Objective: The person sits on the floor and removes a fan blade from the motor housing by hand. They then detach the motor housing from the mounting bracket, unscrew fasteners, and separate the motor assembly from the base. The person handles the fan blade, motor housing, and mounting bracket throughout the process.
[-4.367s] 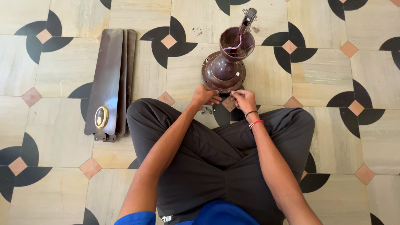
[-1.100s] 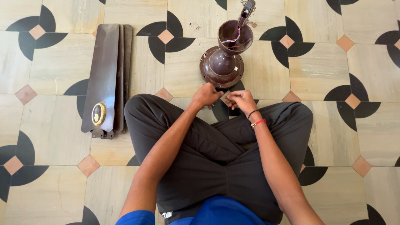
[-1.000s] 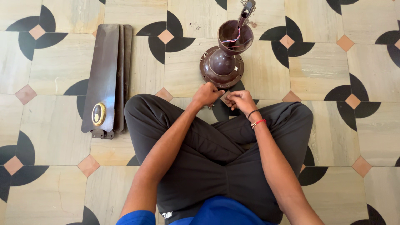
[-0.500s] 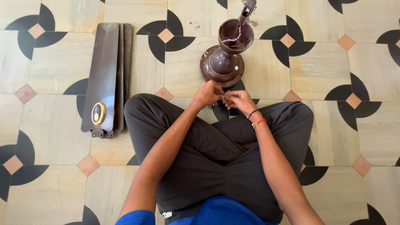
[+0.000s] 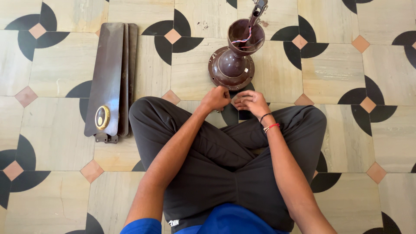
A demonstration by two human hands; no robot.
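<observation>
Fan motor [image 5: 232, 69]: dark brown, standing on the tiled floor [image 5: 60, 65] at the far centre of my view, just beyond my crossed legs [image 5: 225, 151]. Its cup-shaped cover [image 5: 246, 37] sits on top, with red, blue and white wires [image 5: 242, 41] showing inside and a rod [image 5: 258, 9] rising toward the far edge.

My left hand [image 5: 216, 98] is curled into a loose fist, near the motor's base but apart from it. My right hand [image 5: 251, 102] lies just beside it, fingers bent inward. Both grips are narrow; I cannot tell whether either holds a small part.

My right wrist carries a black band and a red band [image 5: 271, 126].

Three stacked brown fan blades [image 5: 110, 82] lie on the floor at the left, well apart from the motor.
</observation>
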